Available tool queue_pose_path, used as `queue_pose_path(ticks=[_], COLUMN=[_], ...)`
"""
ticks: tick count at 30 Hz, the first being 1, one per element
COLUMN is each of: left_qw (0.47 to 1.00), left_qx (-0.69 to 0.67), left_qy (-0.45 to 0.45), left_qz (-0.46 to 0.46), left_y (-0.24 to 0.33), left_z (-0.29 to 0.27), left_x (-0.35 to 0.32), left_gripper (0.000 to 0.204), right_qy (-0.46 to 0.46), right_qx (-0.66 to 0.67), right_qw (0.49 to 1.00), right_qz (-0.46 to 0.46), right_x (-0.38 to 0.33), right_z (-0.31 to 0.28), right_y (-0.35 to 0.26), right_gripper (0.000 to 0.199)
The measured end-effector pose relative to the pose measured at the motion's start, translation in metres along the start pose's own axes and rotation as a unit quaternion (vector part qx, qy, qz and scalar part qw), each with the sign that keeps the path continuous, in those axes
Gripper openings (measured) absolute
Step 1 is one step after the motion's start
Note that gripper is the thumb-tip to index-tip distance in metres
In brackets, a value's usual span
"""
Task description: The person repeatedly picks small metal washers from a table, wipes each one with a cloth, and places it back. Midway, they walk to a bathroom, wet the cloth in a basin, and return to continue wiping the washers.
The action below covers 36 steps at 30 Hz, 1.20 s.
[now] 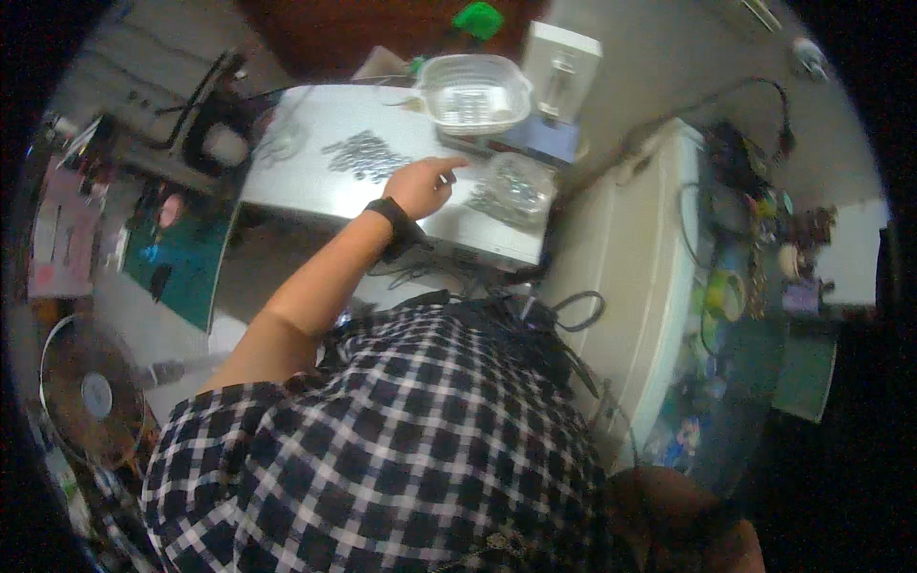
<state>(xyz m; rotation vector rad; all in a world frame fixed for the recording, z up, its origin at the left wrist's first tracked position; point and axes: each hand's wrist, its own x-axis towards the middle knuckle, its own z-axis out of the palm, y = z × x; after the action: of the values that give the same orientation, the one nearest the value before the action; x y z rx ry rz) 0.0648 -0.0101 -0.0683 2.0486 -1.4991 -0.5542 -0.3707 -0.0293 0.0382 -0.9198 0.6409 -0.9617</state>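
My left hand (427,186), with a black band on its wrist, reaches out over a silvery table top (287,186). It hovers between a flat pile of small grey metal parts (363,155) on its left and a clear container of similar parts (516,186) on its right. The index finger points right and the other fingers are curled; whether they pinch a part is too small to tell. A clear plastic tub (475,93) with several metal parts stands just beyond. My right hand is out of view.
A white box (562,67) stands behind the tub. A white cabinet (640,277) to the right carries cluttered small items and cables. Black cables (564,310) hang below the table's front edge. A round fan (91,392) sits at lower left.
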Motion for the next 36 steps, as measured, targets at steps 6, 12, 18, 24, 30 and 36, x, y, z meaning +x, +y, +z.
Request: queue_pose_path(ticks=[6,12,18,24,30,36], left_qw=[0.988,0.98,0.973,0.969,0.97,0.935], left_qx=[0.058,0.056,0.065,0.072,0.127,0.225], left_qy=[0.001,0.031,0.011,0.033,0.135,0.188], left_qz=[-0.142,-0.188,-0.222,-0.233,-0.157,-0.199], left_y=[-0.065,-0.102,-0.118,-0.143,-0.191,-0.207], left_z=[-0.024,-0.033,-0.031,-0.027,-0.04,-0.042], left_x=[-0.06,-0.108,-0.114,-0.1,-0.063,-0.045], left_gripper=[0.045,0.041,0.04,0.039,0.044,0.07], right_qy=[-0.019,-0.052,-0.127,-0.28,-0.416,-0.47], right_qx=[0.0,0.024,0.063,0.117,0.124,0.098], right_qw=[1.0,0.998,0.989,0.952,0.901,0.877], right_qz=[-0.013,-0.021,-0.031,-0.025,-0.003,0.03], right_x=[0.006,0.016,0.018,0.013,-0.018,-0.056], right_z=[-0.001,-0.019,-0.025,-0.038,-0.05,-0.048], right_y=[0.005,0.003,-0.014,-0.046,-0.08,-0.082], right_gripper=[0.027,0.025,0.024,0.022,0.02,0.019])
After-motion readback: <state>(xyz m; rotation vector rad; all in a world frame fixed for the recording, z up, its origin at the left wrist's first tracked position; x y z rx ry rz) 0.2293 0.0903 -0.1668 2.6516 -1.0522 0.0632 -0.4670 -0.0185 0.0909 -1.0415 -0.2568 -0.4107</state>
